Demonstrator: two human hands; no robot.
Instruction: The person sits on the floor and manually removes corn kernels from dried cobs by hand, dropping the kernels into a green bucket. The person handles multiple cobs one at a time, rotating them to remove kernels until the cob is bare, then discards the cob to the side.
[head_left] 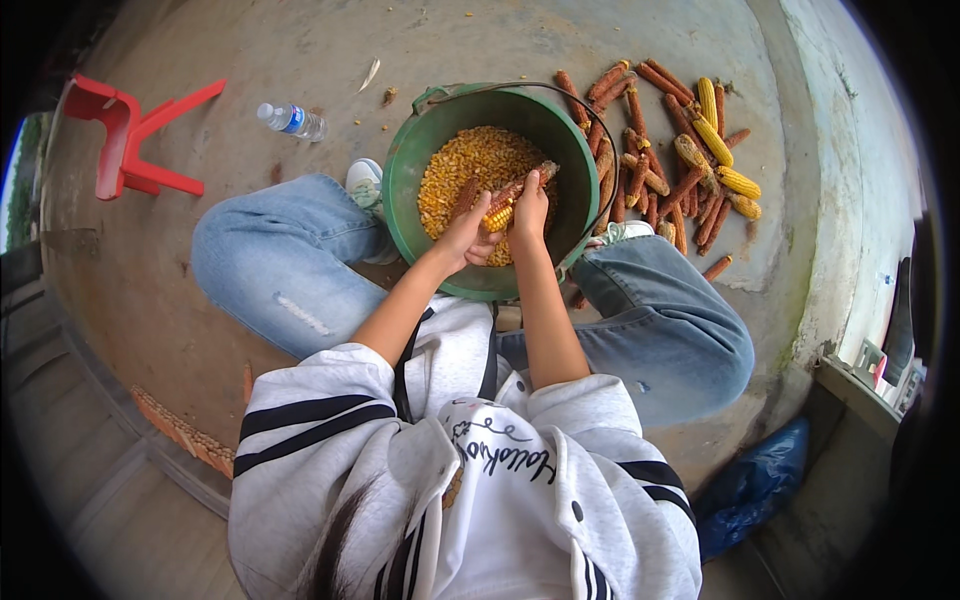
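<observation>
Both hands meet over the middle of a green bucket, and between them lies a corn cob, partly stripped: yellow kernels remain on its near-left part, bare reddish core shows toward its far-right end. The left hand closes its grip around the near-left end of the cob, fingers curled under and around it. The right hand wraps the cob just to the right of that, thumb and fingers pressed on the kernel rows, so the cob runs slantwise from the left grip, through the right grip, and pokes out on the far side. Both grips are narrow and full of cob; the two hands touch or nearly touch each other.

Directly beneath the cob, the bucket holds a heap of loose yellow kernels. A thin wire handle arcs over the bucket's far-right rim. The bucket stands on the concrete floor between the person's knees, in blue jeans, with a pale shoe just left of it.

To the right of the bucket, on the floor, lies a pile of bare reddish cobs, and farther right a few whole yellow ears. Well to the far left sit a plastic water bottle on its side and a red plastic stool, tipped over. A blue bag lies near right.
</observation>
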